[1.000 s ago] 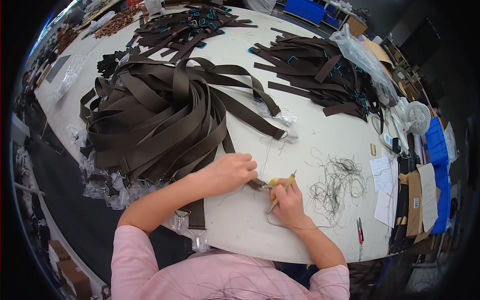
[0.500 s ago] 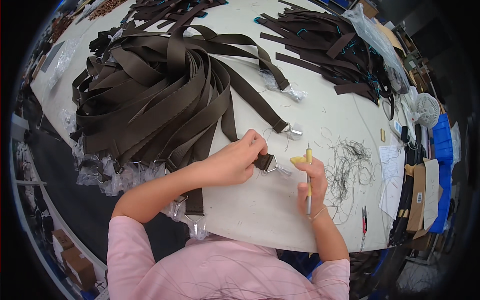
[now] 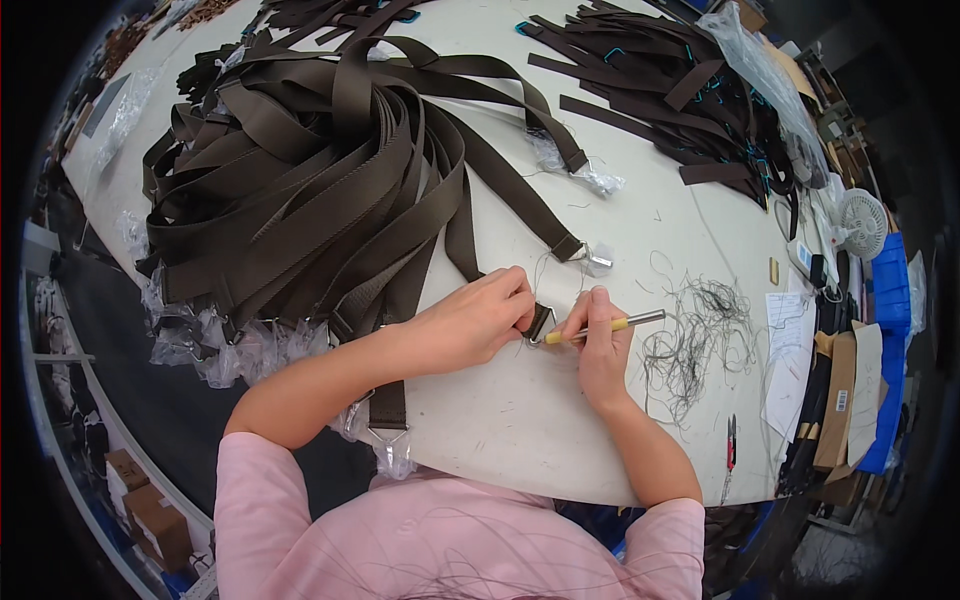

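My left hand (image 3: 470, 322) pinches the brown strap end (image 3: 540, 318) at the table's (image 3: 500, 430) six o'clock edge. At its three o'clock, my right hand (image 3: 602, 350) grasps the yellow-handled cutter (image 3: 612, 325). If the blade slips, it may nick my fingers.

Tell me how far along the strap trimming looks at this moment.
Done: a tangle of cut threads lies right of the hands. In hand: the left hand pinches one brown strap end with its metal ring while the right hand works a yellow-handled tool on it. Left: a large strap pile, which ones are finished cannot be told.
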A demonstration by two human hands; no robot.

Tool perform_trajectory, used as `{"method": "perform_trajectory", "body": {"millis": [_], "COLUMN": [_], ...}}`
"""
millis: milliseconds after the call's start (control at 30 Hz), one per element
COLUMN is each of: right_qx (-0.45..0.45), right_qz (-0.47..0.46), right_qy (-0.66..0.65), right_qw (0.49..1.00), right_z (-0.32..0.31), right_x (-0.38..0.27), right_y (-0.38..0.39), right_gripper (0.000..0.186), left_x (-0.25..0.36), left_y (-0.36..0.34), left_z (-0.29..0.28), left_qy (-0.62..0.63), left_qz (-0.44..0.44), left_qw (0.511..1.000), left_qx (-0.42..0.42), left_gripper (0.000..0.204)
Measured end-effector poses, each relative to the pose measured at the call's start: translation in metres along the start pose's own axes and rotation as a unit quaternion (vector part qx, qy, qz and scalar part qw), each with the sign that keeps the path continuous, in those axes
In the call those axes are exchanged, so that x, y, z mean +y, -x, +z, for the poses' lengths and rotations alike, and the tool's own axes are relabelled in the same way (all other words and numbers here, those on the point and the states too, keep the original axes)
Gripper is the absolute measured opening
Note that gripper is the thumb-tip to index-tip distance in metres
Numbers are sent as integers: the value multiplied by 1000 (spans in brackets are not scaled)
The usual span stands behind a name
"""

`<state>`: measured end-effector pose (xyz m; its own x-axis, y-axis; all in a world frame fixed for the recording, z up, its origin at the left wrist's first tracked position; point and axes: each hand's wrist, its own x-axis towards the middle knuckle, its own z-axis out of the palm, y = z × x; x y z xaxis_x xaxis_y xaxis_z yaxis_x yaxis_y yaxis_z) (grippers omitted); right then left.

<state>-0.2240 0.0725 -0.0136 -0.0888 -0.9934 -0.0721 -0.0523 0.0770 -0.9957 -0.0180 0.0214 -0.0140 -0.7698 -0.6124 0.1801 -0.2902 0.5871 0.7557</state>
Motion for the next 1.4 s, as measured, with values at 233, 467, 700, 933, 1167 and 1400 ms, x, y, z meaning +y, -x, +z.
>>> {"method": "perform_trajectory", "body": {"millis": [233, 467, 700, 933, 1167, 1400], "right_qx": [8, 56, 43, 31, -14, -6], "right_qz": [-24, -1, 12, 11, 16, 16], "right_qy": [10, -80, -43, -12, 43, 35], "right_qw": [1000, 995, 998, 999, 999, 999], "right_z": [1, 4, -4, 2, 1, 5], "right_x": [6, -3, 8, 4, -3, -3], "right_y": [0, -6, -9, -9, -12, -11], "right_gripper": [60, 59, 60, 60, 58, 54], "left_x": [-1, -1, 15, 2, -6, -6], "left_y": [0, 7, -1, 0, 2, 1], "left_z": [1, -16, -22, 0, 5, 3], "left_qy": [-18, 17, 32, -45, -96, -124], "left_qz": [-5, 65, -121, 5, 41, 61], "left_qw": [1000, 998, 991, 999, 994, 990], "left_qx": [17, -13, -36, 14, 21, 20], "left_gripper": [17, 16, 16, 23, 14, 20]}}
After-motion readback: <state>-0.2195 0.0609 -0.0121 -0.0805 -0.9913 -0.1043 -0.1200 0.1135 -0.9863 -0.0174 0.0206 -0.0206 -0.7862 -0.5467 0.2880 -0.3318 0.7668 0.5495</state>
